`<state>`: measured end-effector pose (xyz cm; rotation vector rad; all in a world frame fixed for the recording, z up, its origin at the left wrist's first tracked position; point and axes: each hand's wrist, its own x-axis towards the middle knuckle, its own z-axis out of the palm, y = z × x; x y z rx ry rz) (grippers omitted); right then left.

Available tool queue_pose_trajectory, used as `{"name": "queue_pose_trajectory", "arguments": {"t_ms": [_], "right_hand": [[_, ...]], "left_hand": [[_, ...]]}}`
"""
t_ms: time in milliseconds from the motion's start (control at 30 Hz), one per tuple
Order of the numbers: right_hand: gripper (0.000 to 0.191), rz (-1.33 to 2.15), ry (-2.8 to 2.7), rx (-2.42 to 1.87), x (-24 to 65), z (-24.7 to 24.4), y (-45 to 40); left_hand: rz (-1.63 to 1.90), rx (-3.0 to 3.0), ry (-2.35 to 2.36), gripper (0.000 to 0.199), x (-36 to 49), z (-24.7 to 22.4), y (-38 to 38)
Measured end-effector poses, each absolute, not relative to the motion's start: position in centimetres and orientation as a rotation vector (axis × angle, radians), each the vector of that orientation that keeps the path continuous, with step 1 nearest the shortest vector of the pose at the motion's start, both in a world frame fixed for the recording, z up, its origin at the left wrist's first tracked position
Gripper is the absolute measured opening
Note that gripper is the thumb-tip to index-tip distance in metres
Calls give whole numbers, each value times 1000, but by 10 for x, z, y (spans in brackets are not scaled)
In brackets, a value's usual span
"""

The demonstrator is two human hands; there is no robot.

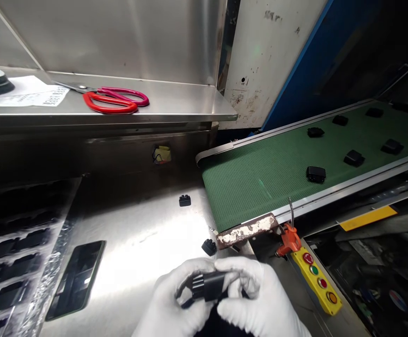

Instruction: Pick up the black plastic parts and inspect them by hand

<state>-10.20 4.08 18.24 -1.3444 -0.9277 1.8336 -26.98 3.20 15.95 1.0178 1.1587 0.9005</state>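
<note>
In white gloves, my left hand (179, 299) and my right hand (256, 299) meet at the bottom of the head view. Between them they grip a black plastic part (212, 285), with ribs showing on its left side. The fingers of both hands are closed around it, and its underside is hidden. Just beyond the hands, a similar small black part (209, 246) lies on the steel table (144, 248). Farther back on the table rests another black part (184, 201).
A green conveyor belt (253, 182) carries several black parts at right. Beside it hangs a yellow button box (316, 281). A phone (77, 278) and a plastic-covered tray (45, 267) of black parts lie left. Red-handled scissors (110, 103) rest on a steel shelf (186, 100).
</note>
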Motion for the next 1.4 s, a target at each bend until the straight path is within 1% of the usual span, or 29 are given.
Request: {"name": "queue_pose_trajectory", "arguments": {"t_ms": [67,133,200,333,367,500,600,667,767,900,1067,1167,1267,1400], "right_hand": [[38,1867,-921,-1217,-101,172,40],[31,1877,-895,-1145,-101,164,40],[26,1865,-882,-1164,-103,161,41],[23,1819,-965,-1309,-107,163,42],[20,1792,-1016,-1344,-107,163,42],[13,1612,-1270,-1400,-106,162,40],[10,1493,-1394,-1370,-103,157,40],[9,1460,-1435,-1348,-101,156,40],[10,1443,-1478,-1342,-99,157,40],[10,1474,-1499,-1367,-98,161,40],[22,1548,-1402,-1428,-103,162,40],[27,1585,-1264,-1548,-107,162,41],[30,1649,-1117,-1439,-109,162,42],[30,1699,-1029,-1369,-109,164,45]], "left_hand": [[976,1102,1123,24,-270,154,31],[1053,1207,1086,27,-272,149,30],[1085,1286,1062,34,-273,144,30],[1095,1256,1087,36,-275,136,30],[1069,1210,1118,39,-275,135,30],[848,1012,1257,66,-272,143,33],[806,920,1265,76,-269,155,38],[837,864,1254,76,-267,160,39],[871,843,1228,71,-267,161,39],[812,888,1165,66,-273,158,37],[767,904,1174,65,-278,156,37],[762,954,1146,53,-279,157,39],[784,1056,1082,40,-280,159,41],[741,1021,1080,48,-281,156,42]]}}
